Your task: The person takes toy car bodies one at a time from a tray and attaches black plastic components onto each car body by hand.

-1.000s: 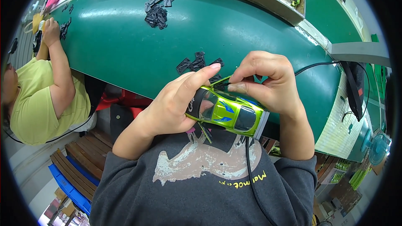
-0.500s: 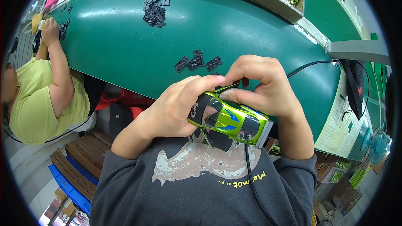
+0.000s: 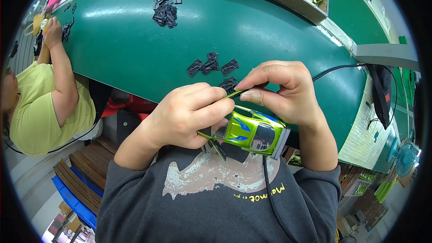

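Note:
A shiny green toy car (image 3: pixel 257 130) with blue flame marks and a grey end piece is held above my lap, at the table's near edge. My left hand (image 3: pixel 184 114) is closed around its left end, hiding that part. Between the thumb and forefinger of my right hand (image 3: pixel 290 92) is the tip of a thin green-and-black door (image 3: pixel 235 93) that sticks out from the car's far side. The left fingertips also press near this door. On the near side another door (image 3: pixel 219 150) stands swung out. Just beyond the hands lie several flat black plastic parts (image 3: pixel 210 64).
A pile of similar black parts (image 3: pixel 165 15) sits farther back on the green table (image 3: pixel 121 40). At the far edge stands a box (image 3: pixel 288 1) with green car bodies. A person in a yellow-green shirt (image 3: pixel 42 108) works at left. A black cable (image 3: pixel 335 69) runs at right.
My left hand has shifted its fingers over the car's left end toward the far-side door. The car has moved slightly left, and a black part beyond it shows more fully.

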{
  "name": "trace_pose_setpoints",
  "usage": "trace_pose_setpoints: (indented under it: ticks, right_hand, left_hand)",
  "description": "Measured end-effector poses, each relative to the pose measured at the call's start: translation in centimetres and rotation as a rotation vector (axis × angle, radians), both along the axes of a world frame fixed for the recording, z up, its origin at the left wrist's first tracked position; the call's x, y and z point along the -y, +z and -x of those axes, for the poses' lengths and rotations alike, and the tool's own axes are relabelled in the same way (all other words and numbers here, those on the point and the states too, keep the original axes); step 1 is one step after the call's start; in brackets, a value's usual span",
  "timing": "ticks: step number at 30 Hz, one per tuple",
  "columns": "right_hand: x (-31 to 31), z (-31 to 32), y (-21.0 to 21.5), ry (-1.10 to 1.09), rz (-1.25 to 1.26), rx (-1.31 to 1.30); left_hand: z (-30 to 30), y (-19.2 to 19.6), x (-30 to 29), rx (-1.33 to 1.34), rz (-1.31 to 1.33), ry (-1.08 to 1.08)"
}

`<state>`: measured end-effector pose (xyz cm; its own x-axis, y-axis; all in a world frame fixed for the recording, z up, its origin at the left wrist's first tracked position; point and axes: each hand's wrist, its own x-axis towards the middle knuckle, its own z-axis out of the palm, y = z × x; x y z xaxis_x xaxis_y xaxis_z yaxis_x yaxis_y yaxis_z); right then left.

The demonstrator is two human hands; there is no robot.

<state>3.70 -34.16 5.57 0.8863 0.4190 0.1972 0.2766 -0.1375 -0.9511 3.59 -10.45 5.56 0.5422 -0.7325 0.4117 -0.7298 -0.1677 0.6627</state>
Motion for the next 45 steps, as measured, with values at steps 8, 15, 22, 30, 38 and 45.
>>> trace_pose_setpoints:
  ticks: [8,15,22,30,38,45]
  right_hand:
    - [-0.6,0.3,0.2,0.025,0.005,-0.052]
    - [-0.2,-0.3,0.3,0.039,-0.1,0.007]
    - [-1.5,0.0,-0.2,-0.164,0.321,0.834]
    - [-2.4,0.3,-1.5,-0.283,0.491,1.02]
    - [-2.6,0.5,-2.7,-0.246,0.444,0.956]
    - [-3.2,0.6,-3.3,-0.251,0.337,0.813]
  left_hand:
    - [0.1,0.3,-0.4,-0.024,-0.015,-0.024]
    - [0.1,-0.4,-0.9,-0.09,0.142,0.007]
    - [0.7,0.0,-0.9,-1.249,0.561,0.145]
    - [-0.6,-1.0,-0.5,-1.767,0.724,0.037]
    - [-0.9,-1.3,-0.3,-1.927,0.76,0.031]
    - [-0.9,-2.0,-0.9,-1.952,0.802,0.047]
